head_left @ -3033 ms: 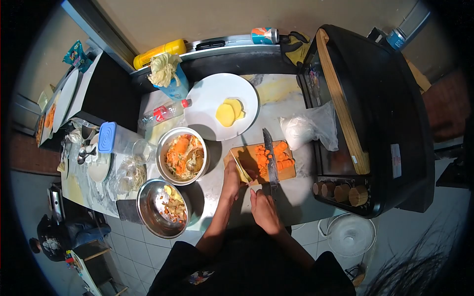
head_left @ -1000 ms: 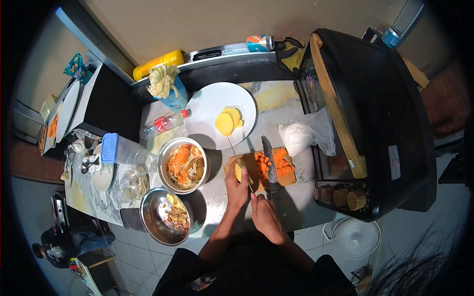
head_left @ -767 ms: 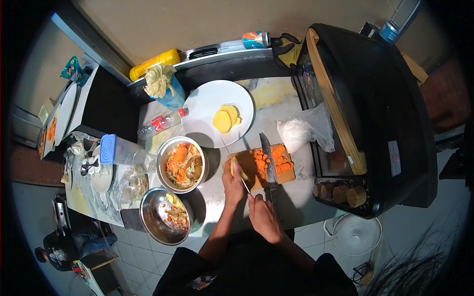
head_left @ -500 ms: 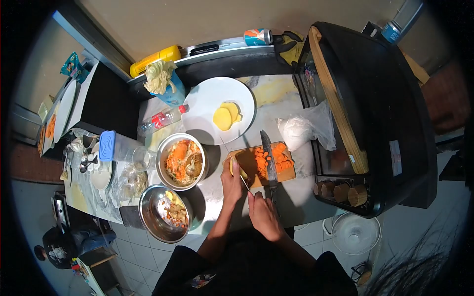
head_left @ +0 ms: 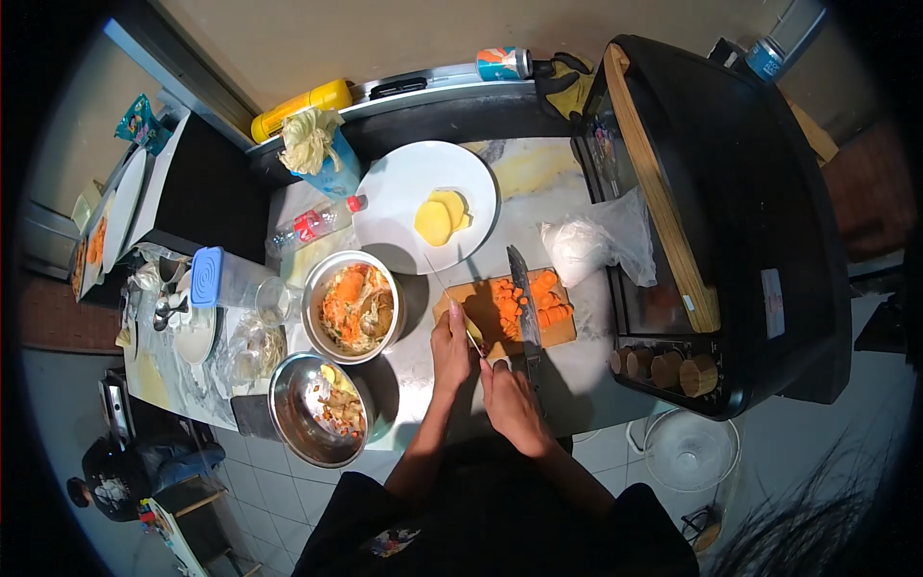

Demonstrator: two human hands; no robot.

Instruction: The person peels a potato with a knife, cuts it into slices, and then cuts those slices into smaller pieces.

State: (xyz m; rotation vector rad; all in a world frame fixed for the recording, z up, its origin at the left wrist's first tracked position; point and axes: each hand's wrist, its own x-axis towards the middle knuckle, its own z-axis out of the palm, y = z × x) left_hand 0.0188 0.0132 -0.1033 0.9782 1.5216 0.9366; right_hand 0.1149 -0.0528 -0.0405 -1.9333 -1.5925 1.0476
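Note:
My left hand [head_left: 450,354] is closed around a piece of yellow potato [head_left: 474,332], mostly hidden by the fingers, above the left side of a wooden cutting board [head_left: 463,291]. Gripped in my right hand [head_left: 512,406] is a thin-bladed knife [head_left: 445,285], its blade pointing up and left along the potato. Diced and chunked orange carrot [head_left: 507,308] lies on the board. A wide dark-bladed knife [head_left: 524,298] rests across the board between the carrot pieces. Beyond, several yellow potato slices [head_left: 434,223] sit on a large white plate [head_left: 392,188].
Left of my hands stand a white pot [head_left: 310,322] with shredded vegetables and a steel bowl [head_left: 288,413] with peelings. A plastic bottle [head_left: 312,226] lies near the plate. At right are a bag of white stuff [head_left: 577,252] and a black oven [head_left: 750,231]. Another person [head_left: 120,476] is at far left.
The potato piece and the thin knife have shifted slightly in my hands, with both hands still close together. The view has tilted a little; the plate, carrots and wide knife stay put.

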